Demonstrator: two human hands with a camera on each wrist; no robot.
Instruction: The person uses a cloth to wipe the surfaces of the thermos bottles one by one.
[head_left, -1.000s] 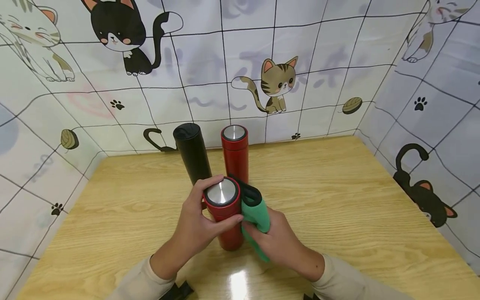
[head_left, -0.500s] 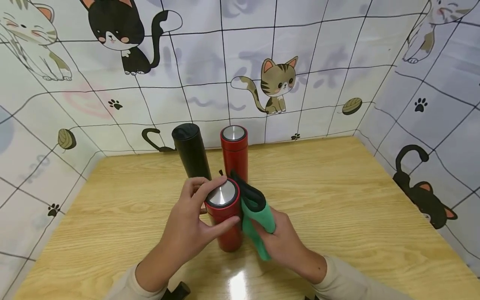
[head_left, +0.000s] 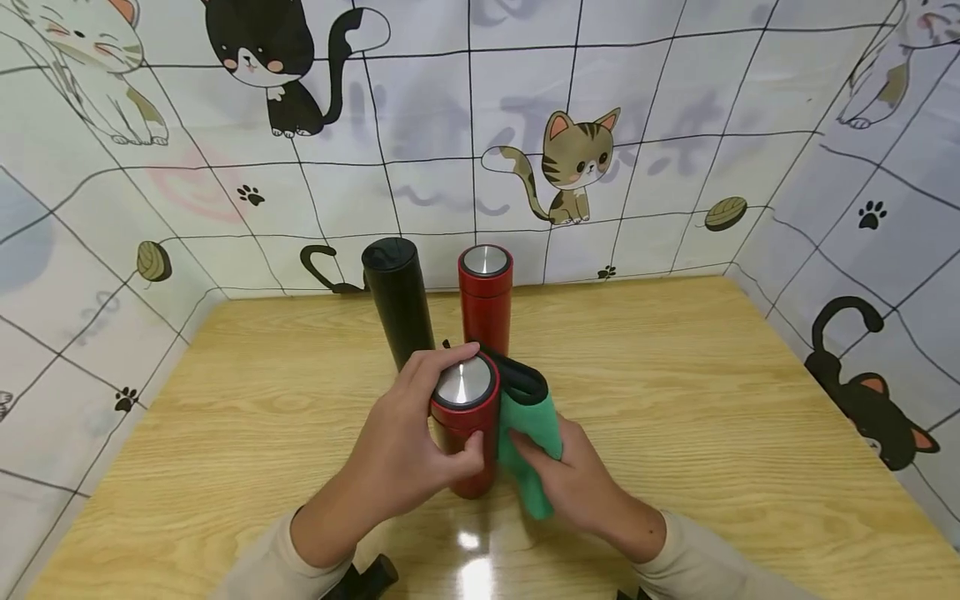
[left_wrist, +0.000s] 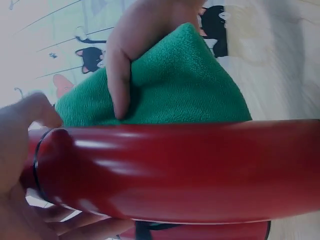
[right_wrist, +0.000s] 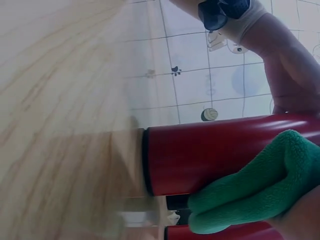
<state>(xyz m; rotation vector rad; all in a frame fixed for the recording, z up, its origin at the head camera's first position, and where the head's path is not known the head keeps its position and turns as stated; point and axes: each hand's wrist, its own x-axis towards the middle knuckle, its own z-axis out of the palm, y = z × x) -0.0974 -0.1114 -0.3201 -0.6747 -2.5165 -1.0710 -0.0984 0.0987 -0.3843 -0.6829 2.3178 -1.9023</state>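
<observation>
My left hand [head_left: 408, 442] grips a red thermos bottle [head_left: 467, 383] near its silver-topped lid, thumb on the near side and fingers around the far side. The bottle is upright; whether its base touches the table I cannot tell. My right hand [head_left: 592, 487] holds a folded cloth [head_left: 532, 425], green with a black fold at the top, against the bottle's right side. In the left wrist view, the green cloth [left_wrist: 185, 90] lies along the red body [left_wrist: 175, 170], a finger of the right hand pressing it. The right wrist view shows the cloth [right_wrist: 250, 190] over the bottle's lower body [right_wrist: 200, 155].
Just behind stand a black bottle [head_left: 401, 300] and a second red thermos bottle [head_left: 486, 308] with a silver lid top. The wooden table [head_left: 645, 358] meets a cat-printed sheet [head_left: 420, 125] at the back and sides.
The head view has shifted a little, so everything appears slightly further right. The cloth has moved a little along the bottle's right side. The left hand keeps its grip on the thermos bottle.
</observation>
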